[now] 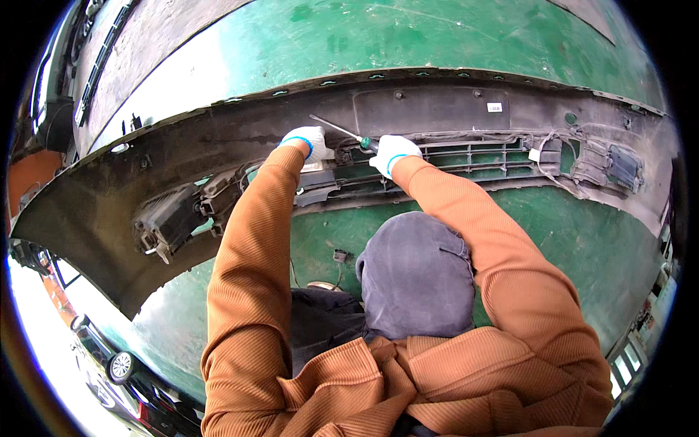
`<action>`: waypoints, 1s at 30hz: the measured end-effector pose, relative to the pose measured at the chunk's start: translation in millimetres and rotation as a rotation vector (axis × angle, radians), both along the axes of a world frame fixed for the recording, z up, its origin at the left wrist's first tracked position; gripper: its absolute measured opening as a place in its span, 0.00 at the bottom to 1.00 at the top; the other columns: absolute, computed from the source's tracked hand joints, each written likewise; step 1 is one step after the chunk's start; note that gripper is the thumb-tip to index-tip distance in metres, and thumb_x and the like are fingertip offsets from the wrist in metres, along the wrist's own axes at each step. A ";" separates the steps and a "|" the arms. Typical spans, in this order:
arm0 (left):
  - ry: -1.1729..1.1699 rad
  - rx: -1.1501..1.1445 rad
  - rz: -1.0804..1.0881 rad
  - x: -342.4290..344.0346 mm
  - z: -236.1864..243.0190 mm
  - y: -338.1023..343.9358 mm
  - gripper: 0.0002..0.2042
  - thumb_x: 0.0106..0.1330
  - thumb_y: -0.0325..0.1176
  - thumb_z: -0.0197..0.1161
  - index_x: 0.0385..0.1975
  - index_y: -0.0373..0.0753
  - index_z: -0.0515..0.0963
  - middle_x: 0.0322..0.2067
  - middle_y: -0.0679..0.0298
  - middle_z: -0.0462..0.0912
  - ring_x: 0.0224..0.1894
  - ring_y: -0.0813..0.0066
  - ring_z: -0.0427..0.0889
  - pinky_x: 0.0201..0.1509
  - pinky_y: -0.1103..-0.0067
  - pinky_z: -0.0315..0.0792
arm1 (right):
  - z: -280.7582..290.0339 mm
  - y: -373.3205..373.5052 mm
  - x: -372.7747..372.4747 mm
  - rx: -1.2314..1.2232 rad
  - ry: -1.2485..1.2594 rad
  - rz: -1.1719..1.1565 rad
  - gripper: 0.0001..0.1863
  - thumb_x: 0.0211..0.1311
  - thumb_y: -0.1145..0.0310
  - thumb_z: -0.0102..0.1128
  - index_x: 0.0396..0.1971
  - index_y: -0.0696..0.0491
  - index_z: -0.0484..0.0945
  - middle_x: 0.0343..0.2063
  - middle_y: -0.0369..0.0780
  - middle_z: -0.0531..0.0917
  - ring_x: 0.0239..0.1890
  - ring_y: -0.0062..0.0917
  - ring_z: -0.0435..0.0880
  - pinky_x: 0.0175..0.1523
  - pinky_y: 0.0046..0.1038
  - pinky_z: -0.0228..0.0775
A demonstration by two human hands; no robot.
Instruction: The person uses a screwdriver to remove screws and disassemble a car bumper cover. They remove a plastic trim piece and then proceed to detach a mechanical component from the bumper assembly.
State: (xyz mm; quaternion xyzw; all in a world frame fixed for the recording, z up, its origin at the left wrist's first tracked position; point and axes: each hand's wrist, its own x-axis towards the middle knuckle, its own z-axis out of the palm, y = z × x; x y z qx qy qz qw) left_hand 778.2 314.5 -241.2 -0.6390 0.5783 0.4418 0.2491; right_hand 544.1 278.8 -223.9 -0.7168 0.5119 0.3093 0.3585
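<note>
A: Listing near to far, item one: the person's own orange ribbed sleeves [247, 291], both arms stretched forward over a grey cloth-covered shape [416, 275] low in the view.

B: Item two, the hands?

A: Left hand [309, 142], white glove with blue cuff, pressed onto the inner face of the bumper [437, 109] just left of the grille section [466, 156]; whether its fingers pinch anything I cannot tell. Right hand [392, 151], same glove, closed around the green handle of a screwdriver [342, 131], whose shaft slants up and left, tip near the bumper's upper inner wall.

B: Item three?

A: The bumper itself, black, inside face up, lying on the green floor [510, 240]. Loose wiring [553, 156] runs beside the grille toward a bracket [622, 167] at the right; a lamp housing [171, 218] sits at the left end.

B: Risks, as you judge them?

A: The tip could skid off a fastener or clip and jab the left hand, which lies close along the shaft's line. Hard prying could snap a plastic tab or grille rib. The wiring could catch and tear. A long reach makes slipping likelier.
</note>
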 end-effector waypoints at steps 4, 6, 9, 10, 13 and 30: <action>-0.010 -0.033 -0.004 -6.2 3.9 4.7 0.29 0.63 0.52 0.72 0.56 0.34 0.83 0.55 0.44 0.86 0.58 0.46 0.85 0.62 0.62 0.79 | 11.7 -0.6 2.7 0.027 0.017 0.002 0.18 0.66 0.55 0.65 0.49 0.50 0.89 0.49 0.47 0.90 0.54 0.42 0.90 0.57 0.42 0.81; -0.009 -0.074 -0.055 -5.2 -3.1 9.1 0.26 0.67 0.49 0.70 0.56 0.34 0.81 0.56 0.43 0.85 0.60 0.45 0.83 0.62 0.61 0.78 | 10.9 -1.6 3.7 0.021 0.011 -0.006 0.17 0.67 0.57 0.64 0.49 0.50 0.90 0.50 0.47 0.90 0.54 0.43 0.90 0.57 0.43 0.81; 0.024 -0.083 -0.034 -9.2 0.6 7.6 0.28 0.69 0.48 0.69 0.60 0.34 0.77 0.57 0.42 0.84 0.61 0.44 0.83 0.63 0.61 0.77 | -0.3 -1.2 0.5 0.013 0.001 -0.023 0.16 0.68 0.59 0.62 0.48 0.50 0.90 0.50 0.47 0.90 0.54 0.44 0.90 0.57 0.43 0.81; 0.037 -0.071 -0.008 -7.1 -3.2 9.1 0.28 0.69 0.47 0.69 0.61 0.33 0.76 0.57 0.42 0.84 0.61 0.43 0.82 0.63 0.61 0.77 | -0.8 -1.1 1.2 0.016 0.000 -0.026 0.16 0.68 0.60 0.62 0.48 0.50 0.90 0.50 0.47 0.90 0.54 0.45 0.90 0.56 0.43 0.82; 0.079 -0.066 0.034 -0.7 -9.3 12.9 0.30 0.69 0.47 0.68 0.64 0.33 0.73 0.57 0.41 0.84 0.60 0.42 0.82 0.63 0.60 0.76 | -1.5 0.1 3.0 0.025 0.001 -0.028 0.16 0.68 0.61 0.61 0.48 0.50 0.90 0.50 0.47 0.90 0.54 0.45 0.90 0.56 0.44 0.82; 0.177 -0.154 0.049 0.4 14.4 16.5 0.22 0.65 0.44 0.70 0.55 0.40 0.80 0.50 0.45 0.87 0.55 0.41 0.84 0.58 0.59 0.76 | -3.9 0.8 0.0 0.014 -0.011 -0.064 0.15 0.70 0.61 0.59 0.47 0.49 0.91 0.48 0.47 0.90 0.52 0.43 0.91 0.55 0.43 0.82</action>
